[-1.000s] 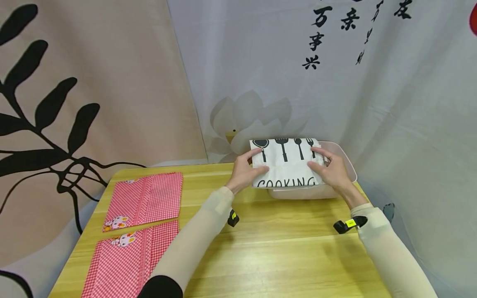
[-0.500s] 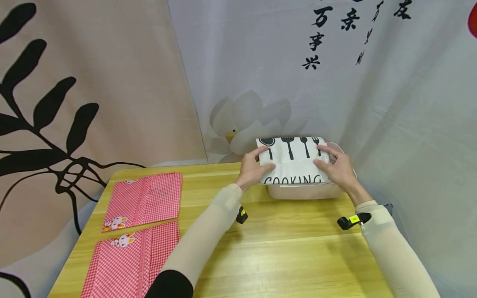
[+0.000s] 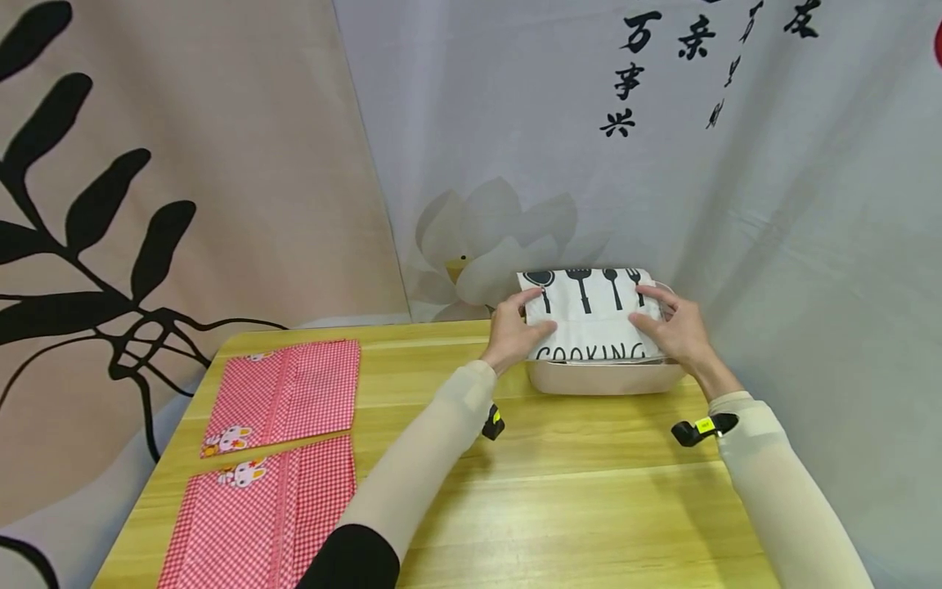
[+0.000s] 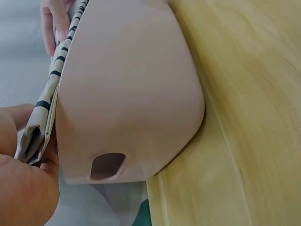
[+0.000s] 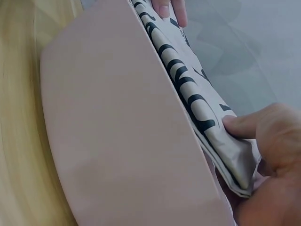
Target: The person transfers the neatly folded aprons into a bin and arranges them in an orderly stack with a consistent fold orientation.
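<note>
Curtain [image 3: 515, 123]: hangs close behind the work, limiting room to the rear.

Tabletop [image 3: 574, 499]: wood shows in front of the bin [image 3: 603, 379] and between the sleeves, judged the easiest side for drawing the hands back.

Far red cloth [image 3: 283, 388] and near red cloth [image 3: 235, 523]: flat at the left, well apart from the bin; the left sleeve [image 3: 434, 458] crosses the right side of the near one, so a low sweep could drag it.

Bin: near the tabletop's rear edge, towards the right; little margin behind.

White cloth [image 3: 592, 307]: folded in layers, printed side up, across the bin's top, front edge along the rim. Over the last second it has slid right and slightly back; its left end now roughly meets the bin's left end. Judged meaning: better lined up with the opening, not yet lowered in.

Left hand [image 3: 513, 334]: grip closed to the cloth's thickness, holding its left end between thumb and fingers.

Right hand [image 3: 679, 331]: grip likewise closed on the right end, thumb on the print; lower fingers beside the bin's rim, little clearance there
</note>
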A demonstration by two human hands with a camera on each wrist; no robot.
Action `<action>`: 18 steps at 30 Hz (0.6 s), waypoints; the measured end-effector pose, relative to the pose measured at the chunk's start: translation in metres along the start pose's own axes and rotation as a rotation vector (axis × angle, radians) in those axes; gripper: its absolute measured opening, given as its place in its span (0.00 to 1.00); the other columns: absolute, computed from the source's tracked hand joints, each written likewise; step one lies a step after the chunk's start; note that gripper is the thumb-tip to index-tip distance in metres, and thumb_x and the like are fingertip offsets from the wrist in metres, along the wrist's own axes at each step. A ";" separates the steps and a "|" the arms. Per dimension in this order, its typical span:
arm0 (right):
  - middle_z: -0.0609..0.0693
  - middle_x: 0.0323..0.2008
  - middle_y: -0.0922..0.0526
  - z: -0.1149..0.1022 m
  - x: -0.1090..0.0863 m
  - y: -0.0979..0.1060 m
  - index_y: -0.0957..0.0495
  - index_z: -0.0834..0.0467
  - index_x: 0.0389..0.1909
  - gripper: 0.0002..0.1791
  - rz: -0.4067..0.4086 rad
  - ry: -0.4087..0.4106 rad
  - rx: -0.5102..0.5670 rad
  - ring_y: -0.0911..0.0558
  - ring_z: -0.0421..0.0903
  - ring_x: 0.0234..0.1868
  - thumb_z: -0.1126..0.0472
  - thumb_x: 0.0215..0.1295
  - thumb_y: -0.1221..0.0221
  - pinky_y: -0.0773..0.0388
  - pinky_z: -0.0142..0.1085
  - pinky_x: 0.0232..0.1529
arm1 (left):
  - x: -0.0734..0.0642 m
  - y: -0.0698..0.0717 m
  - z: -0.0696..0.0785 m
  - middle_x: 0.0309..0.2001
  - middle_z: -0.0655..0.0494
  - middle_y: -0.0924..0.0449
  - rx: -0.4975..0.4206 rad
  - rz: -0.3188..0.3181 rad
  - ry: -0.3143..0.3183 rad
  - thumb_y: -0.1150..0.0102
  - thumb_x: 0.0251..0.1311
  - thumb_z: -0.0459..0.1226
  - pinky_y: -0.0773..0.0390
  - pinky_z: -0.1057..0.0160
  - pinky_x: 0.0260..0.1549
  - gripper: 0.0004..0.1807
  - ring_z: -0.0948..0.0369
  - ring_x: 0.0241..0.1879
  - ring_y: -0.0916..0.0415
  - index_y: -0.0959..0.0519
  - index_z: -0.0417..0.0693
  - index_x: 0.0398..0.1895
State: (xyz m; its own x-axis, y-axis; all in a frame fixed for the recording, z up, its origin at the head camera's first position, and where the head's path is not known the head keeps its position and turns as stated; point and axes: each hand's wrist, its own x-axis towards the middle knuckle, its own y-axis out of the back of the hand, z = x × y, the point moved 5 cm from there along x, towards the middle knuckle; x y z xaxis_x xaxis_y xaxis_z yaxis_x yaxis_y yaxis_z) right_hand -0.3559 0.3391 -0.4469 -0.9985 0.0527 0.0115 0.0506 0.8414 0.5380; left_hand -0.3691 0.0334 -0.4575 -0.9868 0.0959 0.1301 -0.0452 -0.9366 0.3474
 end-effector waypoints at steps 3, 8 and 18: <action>0.55 0.94 0.51 0.002 0.001 0.002 0.28 0.48 0.85 0.38 0.004 0.003 0.003 0.30 0.70 0.85 0.56 0.77 0.28 0.18 0.15 0.51 | 0.003 -0.004 0.001 0.79 0.49 0.19 0.021 0.001 -0.006 0.20 0.64 0.33 0.21 0.53 0.80 0.38 0.50 0.77 0.21 0.19 0.54 0.78; 0.56 0.94 0.55 0.008 0.003 0.004 0.29 0.49 0.86 0.39 0.000 -0.007 0.030 0.29 0.71 0.84 0.58 0.78 0.29 0.19 0.13 0.46 | 0.005 -0.011 0.002 0.80 0.48 0.21 0.035 -0.013 -0.022 0.20 0.66 0.33 0.24 0.51 0.83 0.37 0.49 0.80 0.24 0.20 0.53 0.79; 0.56 0.93 0.52 0.012 0.003 0.010 0.29 0.50 0.86 0.38 0.004 -0.041 -0.034 0.42 0.67 0.91 0.54 0.79 0.29 0.30 0.59 0.85 | 0.009 -0.020 0.003 0.83 0.47 0.25 0.117 -0.041 -0.070 0.21 0.67 0.35 0.29 0.49 0.86 0.38 0.45 0.84 0.29 0.22 0.51 0.81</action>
State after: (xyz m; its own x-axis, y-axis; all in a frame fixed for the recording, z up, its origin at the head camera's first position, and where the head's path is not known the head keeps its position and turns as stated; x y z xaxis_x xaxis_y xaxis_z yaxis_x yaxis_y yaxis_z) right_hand -0.3583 0.3540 -0.4518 -0.9967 0.0783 -0.0207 0.0528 0.8223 0.5666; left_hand -0.3767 0.0539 -0.4599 -0.9711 0.1605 0.1766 -0.0629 -0.8861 0.4592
